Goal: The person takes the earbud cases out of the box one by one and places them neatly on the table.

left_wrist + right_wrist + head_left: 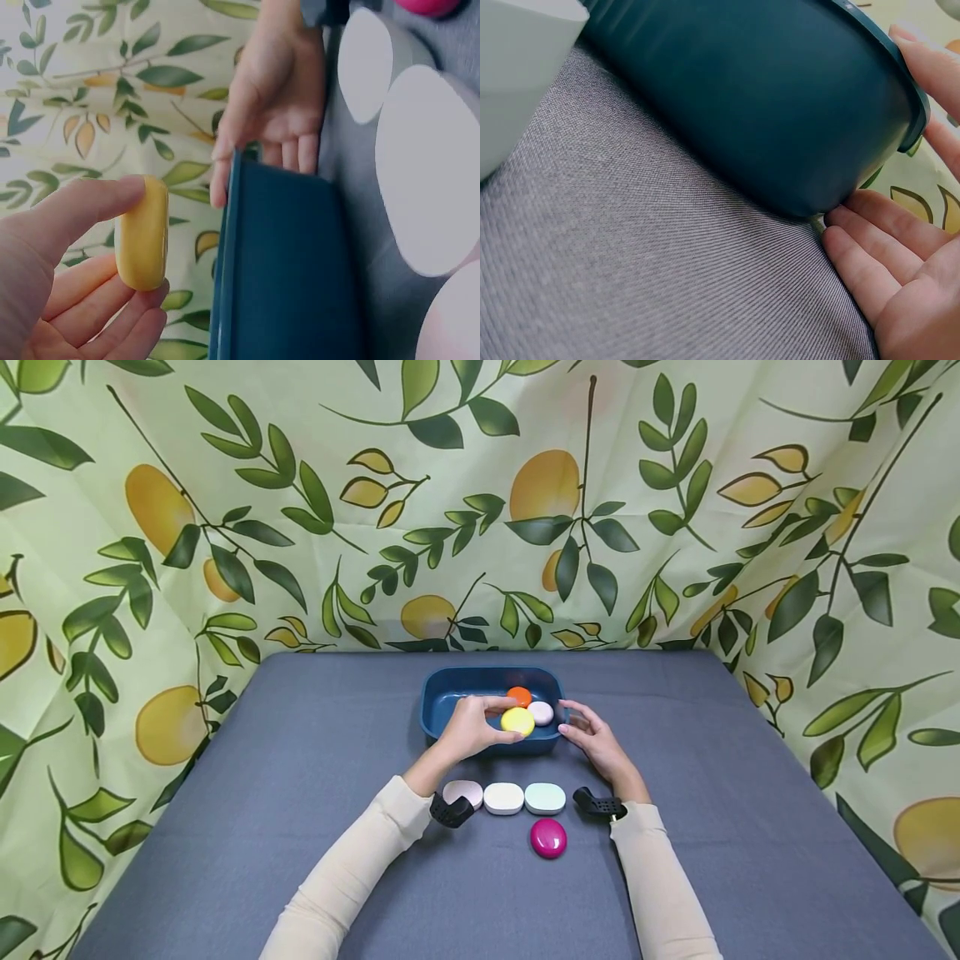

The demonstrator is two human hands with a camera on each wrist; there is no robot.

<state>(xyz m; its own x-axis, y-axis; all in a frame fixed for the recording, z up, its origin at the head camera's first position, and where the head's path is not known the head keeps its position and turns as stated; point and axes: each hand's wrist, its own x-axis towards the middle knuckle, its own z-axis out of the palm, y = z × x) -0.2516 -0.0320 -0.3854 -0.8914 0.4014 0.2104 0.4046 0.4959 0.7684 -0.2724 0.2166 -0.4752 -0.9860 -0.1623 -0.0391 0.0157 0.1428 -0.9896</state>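
My left hand [471, 725] pinches a thick yellow disc [517, 721] with rounded edges, thumb on one side and fingers on the other. It is held over the dark blue bin [289, 262], above the rim. Inside the bin, an orange disc [519, 696] and a pale pink disc [541, 713] lie together toward the right end. My right hand [594, 742] holds that end of the bin, with fingertips at the rim and the lower fingers [874, 262] against the outer wall near its base.
In front of the bin, a row of oval pieces lies on the grey cloth: pale pink [462, 793], white [503, 798] and mint [544, 798]. A shiny magenta disc [548, 838] sits nearer. A leaf-and-fruit curtain [480, 527] hangs behind the table [315, 735].
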